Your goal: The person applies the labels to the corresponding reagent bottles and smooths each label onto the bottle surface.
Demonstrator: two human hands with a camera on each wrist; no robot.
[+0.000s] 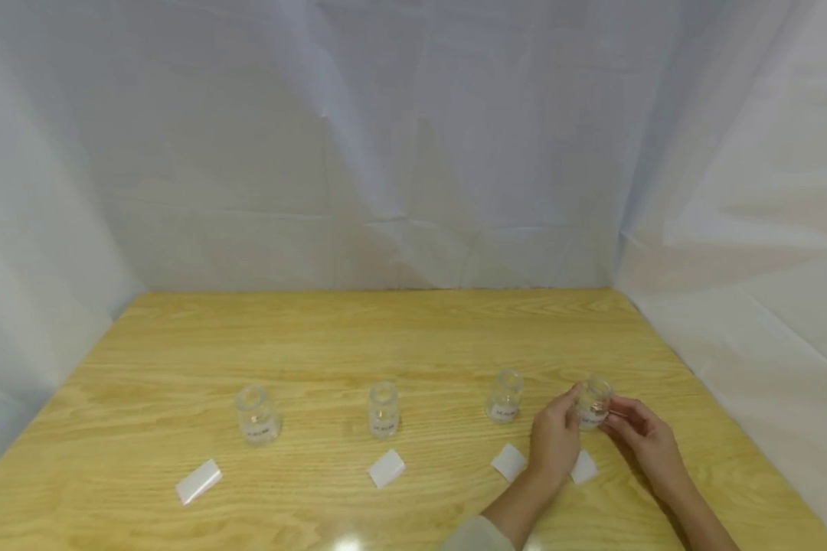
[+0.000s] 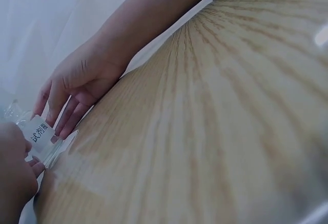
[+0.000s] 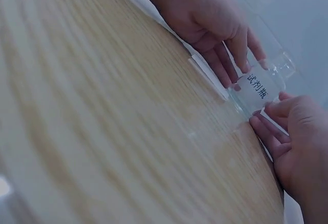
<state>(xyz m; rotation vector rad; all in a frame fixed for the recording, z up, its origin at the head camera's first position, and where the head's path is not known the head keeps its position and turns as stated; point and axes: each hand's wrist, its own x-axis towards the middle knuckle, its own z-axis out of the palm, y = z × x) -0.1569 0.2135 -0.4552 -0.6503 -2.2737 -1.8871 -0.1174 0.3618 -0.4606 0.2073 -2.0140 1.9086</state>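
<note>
A small clear glass reagent bottle (image 1: pixel 596 392) stands upright at the right of the row, its white label (image 3: pixel 256 88) bearing printed black characters. My left hand (image 1: pixel 554 440) holds it from the left side, and my right hand (image 1: pixel 651 444) holds it from the right, fingers bent about the glass near the label. In the right wrist view the fingertips of both hands meet the bottle at the label's edges. A white paper piece (image 1: pixel 583 467) lies just in front of it, partly hidden by the left hand.
Three similar labelled bottles stand to the left: one near the left hand (image 1: pixel 505 398), one mid-table (image 1: pixel 384 413), one farther left (image 1: pixel 256 421). White paper pieces (image 1: pixel 386 468) lie before them on the wooden table (image 1: pixel 303 344). White sheeting (image 1: pixel 386 153) hangs behind and beside the table.
</note>
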